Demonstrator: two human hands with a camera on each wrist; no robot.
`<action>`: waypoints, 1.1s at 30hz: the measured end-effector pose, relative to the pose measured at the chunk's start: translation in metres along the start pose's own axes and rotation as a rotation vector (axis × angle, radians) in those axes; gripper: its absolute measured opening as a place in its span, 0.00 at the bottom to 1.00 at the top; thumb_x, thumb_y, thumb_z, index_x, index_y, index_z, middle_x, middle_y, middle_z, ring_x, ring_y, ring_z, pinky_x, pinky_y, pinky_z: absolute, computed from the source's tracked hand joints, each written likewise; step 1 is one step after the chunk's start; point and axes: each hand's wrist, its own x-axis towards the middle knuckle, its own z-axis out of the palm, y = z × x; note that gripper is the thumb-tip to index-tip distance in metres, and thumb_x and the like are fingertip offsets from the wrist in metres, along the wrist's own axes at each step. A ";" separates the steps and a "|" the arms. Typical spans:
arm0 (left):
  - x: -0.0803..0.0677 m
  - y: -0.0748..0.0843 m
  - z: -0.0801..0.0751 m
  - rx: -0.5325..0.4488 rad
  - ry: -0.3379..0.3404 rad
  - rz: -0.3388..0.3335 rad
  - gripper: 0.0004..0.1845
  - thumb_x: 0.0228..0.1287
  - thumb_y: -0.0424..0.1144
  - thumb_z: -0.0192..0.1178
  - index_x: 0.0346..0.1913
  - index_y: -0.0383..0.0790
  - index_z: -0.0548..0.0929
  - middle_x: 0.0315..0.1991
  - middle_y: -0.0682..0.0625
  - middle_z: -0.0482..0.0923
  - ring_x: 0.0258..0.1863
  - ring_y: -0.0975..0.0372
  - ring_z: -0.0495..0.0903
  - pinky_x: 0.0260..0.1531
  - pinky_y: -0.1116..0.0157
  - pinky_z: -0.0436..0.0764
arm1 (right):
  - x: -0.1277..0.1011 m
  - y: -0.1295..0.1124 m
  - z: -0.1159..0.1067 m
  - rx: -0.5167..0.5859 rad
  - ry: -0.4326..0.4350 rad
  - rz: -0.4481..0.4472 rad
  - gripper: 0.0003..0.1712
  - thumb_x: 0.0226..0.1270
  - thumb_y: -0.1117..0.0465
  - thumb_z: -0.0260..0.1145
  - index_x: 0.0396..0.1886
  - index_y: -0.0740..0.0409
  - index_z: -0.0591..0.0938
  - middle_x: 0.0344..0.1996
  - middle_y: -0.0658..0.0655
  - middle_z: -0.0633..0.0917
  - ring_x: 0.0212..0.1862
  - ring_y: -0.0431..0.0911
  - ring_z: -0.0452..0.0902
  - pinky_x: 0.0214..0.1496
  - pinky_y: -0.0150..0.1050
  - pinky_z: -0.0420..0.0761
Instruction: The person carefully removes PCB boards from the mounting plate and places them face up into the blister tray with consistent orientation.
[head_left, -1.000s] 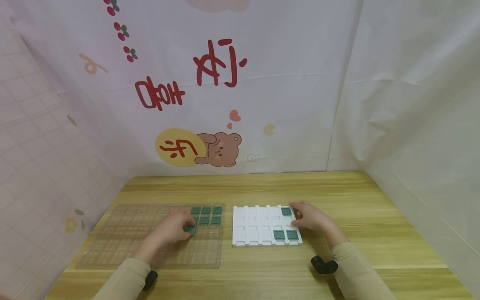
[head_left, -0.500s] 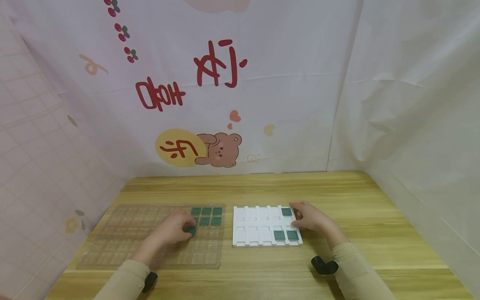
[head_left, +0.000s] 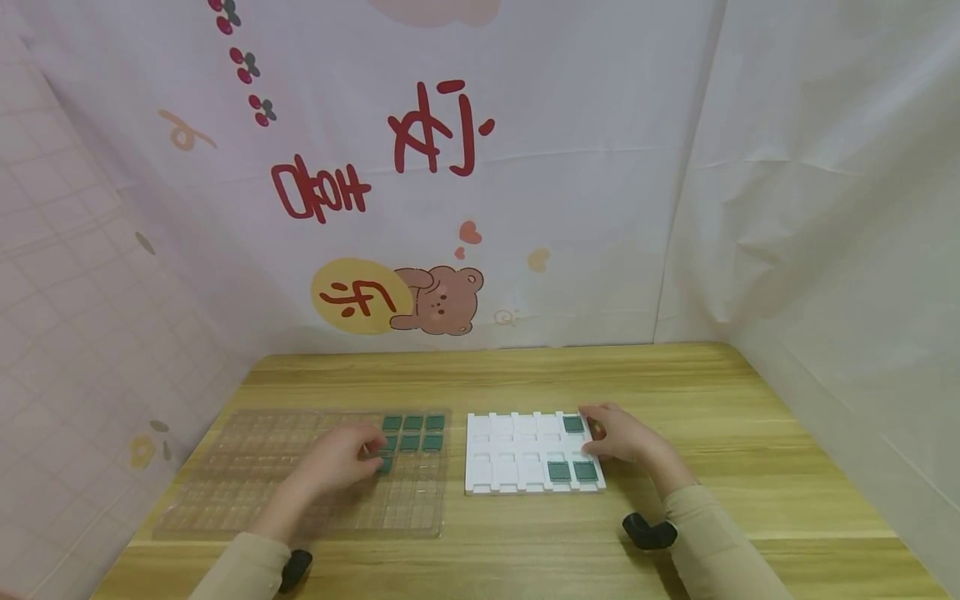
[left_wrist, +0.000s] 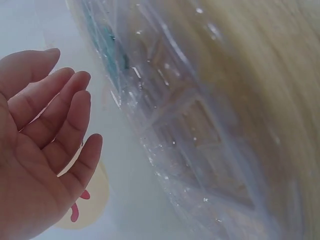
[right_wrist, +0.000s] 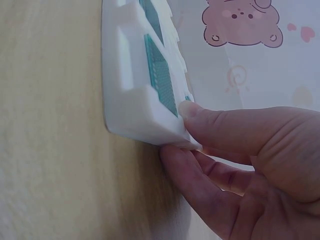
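Note:
My left hand (head_left: pixel 341 457) is over the clear plastic tray (head_left: pixel 412 508), and its fingers are relaxed with nothing between them in the left wrist view. Close by its fingertips, a small green circuit board (head_left: pixel 385 465) lies in a compartment. Several more green boards (head_left: pixel 412 423) fill two rows of compartments behind it, partly hidden by the hand. On the right, my right hand (head_left: pixel 618 432) pinches the edge of the white tray (head_left: pixel 506 458) between thumb and fingers. That tray carries green boards at its right end, two in front (head_left: pixel 584 472) and one behind (head_left: pixel 573 425).
Both trays lie flat on a wood-grain table (head_left: pixel 525 550), with a narrow gap between them. A printed white cloth (head_left: pixel 570 208) hangs behind the table and along both sides. Black wrist mounts (head_left: pixel 648 531) sit at the cuffs.
The green board in the left hand's fingers has been let go in the clear tray's third row. The left hand has drawn back slightly leftward. My right hand and the white tray stay put.

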 end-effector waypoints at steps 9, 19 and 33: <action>-0.002 0.007 0.000 0.016 0.056 0.028 0.13 0.55 0.34 0.72 0.44 0.39 0.84 0.32 0.58 0.80 0.30 0.66 0.78 0.30 0.65 0.78 | 0.000 0.001 0.001 0.023 -0.001 0.022 0.40 0.57 0.64 0.75 0.68 0.70 0.70 0.58 0.70 0.73 0.46 0.53 0.72 0.55 0.53 0.74; 0.000 0.030 -0.001 0.138 0.176 0.120 0.14 0.53 0.36 0.73 0.43 0.44 0.83 0.31 0.59 0.78 0.30 0.65 0.78 0.30 0.66 0.78 | 0.000 0.000 0.001 0.018 0.000 0.008 0.40 0.58 0.64 0.75 0.68 0.71 0.69 0.58 0.72 0.72 0.47 0.54 0.73 0.55 0.54 0.75; 0.002 0.063 -0.003 0.213 0.317 0.219 0.21 0.49 0.38 0.76 0.49 0.42 0.85 0.41 0.53 0.86 0.43 0.57 0.82 0.52 0.48 0.74 | 0.001 0.004 0.003 -0.007 0.010 -0.012 0.39 0.58 0.65 0.74 0.67 0.72 0.70 0.56 0.70 0.74 0.49 0.55 0.73 0.58 0.56 0.73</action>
